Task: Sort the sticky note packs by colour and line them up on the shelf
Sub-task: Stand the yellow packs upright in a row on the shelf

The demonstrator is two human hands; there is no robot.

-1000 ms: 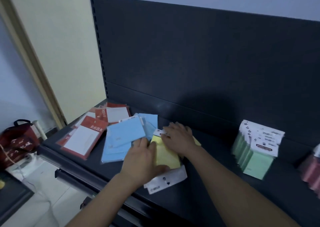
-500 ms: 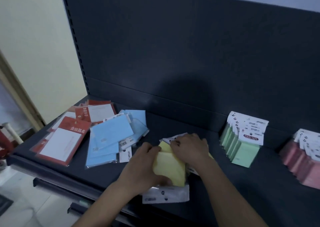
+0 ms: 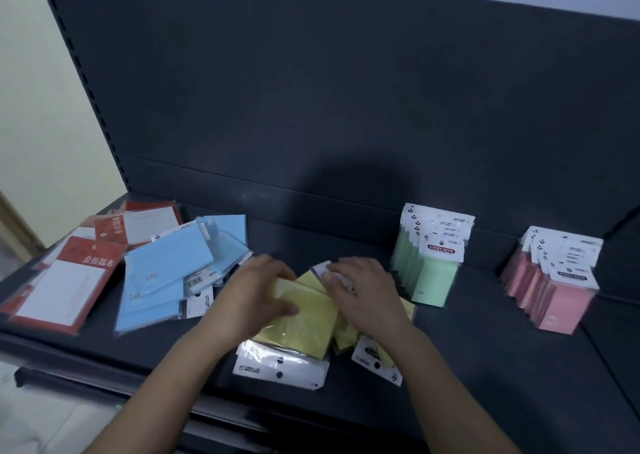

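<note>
A loose heap of yellow sticky note packs [image 3: 304, 325] lies at the front middle of the dark shelf [image 3: 485, 367]. My left hand [image 3: 256, 294] grips the heap's left side, thumb curled onto the top pack. My right hand [image 3: 363, 291] lies over the right side, its fingers pinching a white header card at the top. Blue packs [image 3: 162, 273] lie scattered to the left. Green packs [image 3: 429, 256] stand in a row at the back right, and pink packs [image 3: 554, 284] stand in a row further right.
Red-and-white packs [image 3: 65, 280] lie piled at the shelf's far left corner. The shelf's dark back panel [image 3: 346, 107] rises behind everything. A cream wall [image 3: 41, 107] is on the left and pale floor [image 3: 34, 419] shows below the shelf's front edge.
The view has swung right, bringing the pink row fully into sight. Both hands have gathered the yellow packs closer together; my right hand has shifted onto a header card.
</note>
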